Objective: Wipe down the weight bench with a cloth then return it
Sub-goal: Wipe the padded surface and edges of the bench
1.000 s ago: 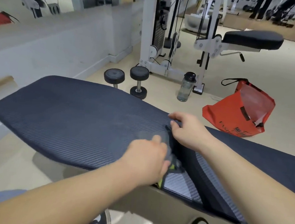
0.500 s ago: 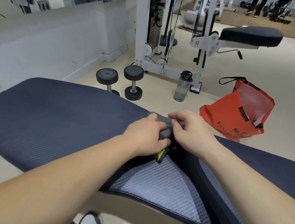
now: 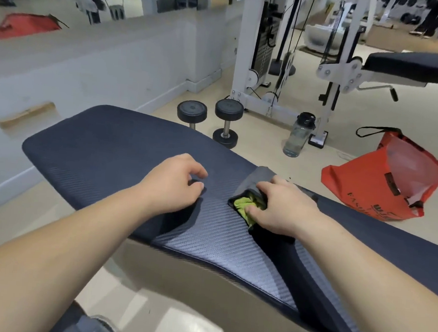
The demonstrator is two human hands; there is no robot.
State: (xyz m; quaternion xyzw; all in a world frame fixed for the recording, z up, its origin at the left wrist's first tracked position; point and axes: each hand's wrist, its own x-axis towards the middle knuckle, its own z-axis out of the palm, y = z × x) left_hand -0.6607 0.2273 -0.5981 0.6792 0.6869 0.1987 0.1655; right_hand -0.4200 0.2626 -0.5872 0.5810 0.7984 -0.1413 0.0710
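Left hand [image 3: 173,185] rests palm-down, fingers loosely curled; right hand [image 3: 285,210] presses down, fingers closed.

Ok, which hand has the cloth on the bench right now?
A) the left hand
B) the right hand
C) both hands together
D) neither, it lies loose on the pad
B: the right hand presses on the grey and green cloth at the gap between the pads of the weight bench, while the left hand rests apart from it on the pad, fingers curled and holding nothing.

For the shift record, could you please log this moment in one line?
right hand: pressing cloth into bench gap | left hand: resting on bench, empty
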